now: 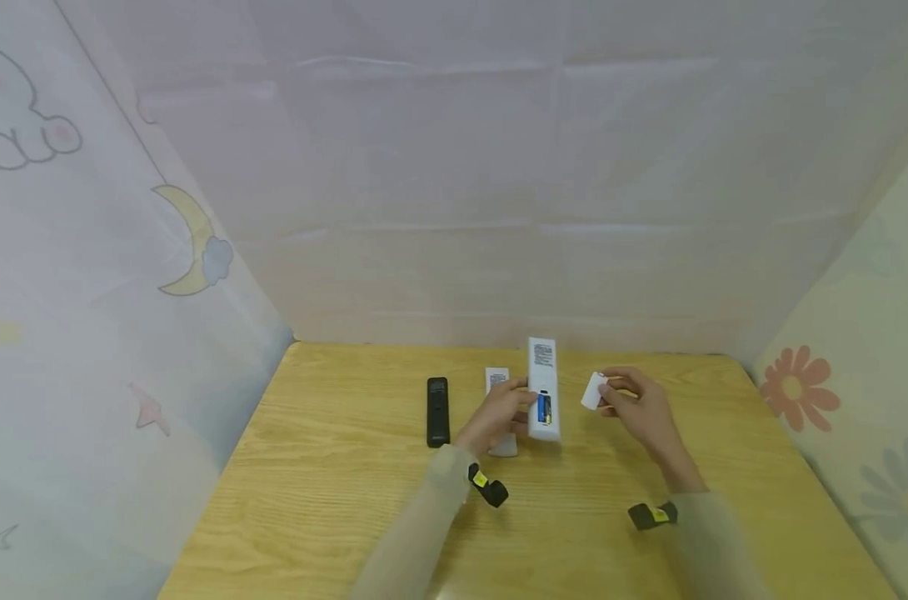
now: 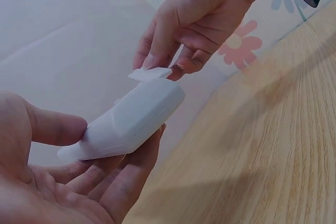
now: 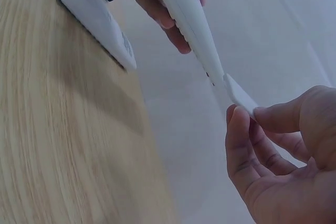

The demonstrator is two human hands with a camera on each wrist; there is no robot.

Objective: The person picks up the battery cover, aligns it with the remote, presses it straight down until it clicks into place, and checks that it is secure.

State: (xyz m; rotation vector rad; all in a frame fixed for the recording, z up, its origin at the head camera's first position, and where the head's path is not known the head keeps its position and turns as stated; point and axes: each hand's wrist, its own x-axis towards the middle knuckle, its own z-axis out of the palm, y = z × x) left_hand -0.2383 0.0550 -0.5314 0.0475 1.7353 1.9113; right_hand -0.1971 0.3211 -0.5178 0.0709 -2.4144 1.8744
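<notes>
My left hand (image 1: 497, 412) holds a white remote control (image 1: 542, 365) above the table, its back turned towards my head. Blue battery (image 1: 544, 408) casing shows in its uncovered compartment; how many batteries lie there I cannot tell. Between thumb and fingers, my right hand (image 1: 640, 412) pinches a white battery cover (image 1: 592, 391), just right of the remote and apart from it in the head view. The left wrist view shows the remote (image 2: 142, 114) resting across the fingers with the thumb on its side. In the right wrist view the cover (image 3: 240, 95) is seen nearly edge-on.
On the wooden table (image 1: 334, 500), a black remote control (image 1: 437, 412) lies to the left. A second white remote control (image 1: 503, 447) lies beside it, partly hidden behind my left hand. Patterned sheets hang at the back and both sides.
</notes>
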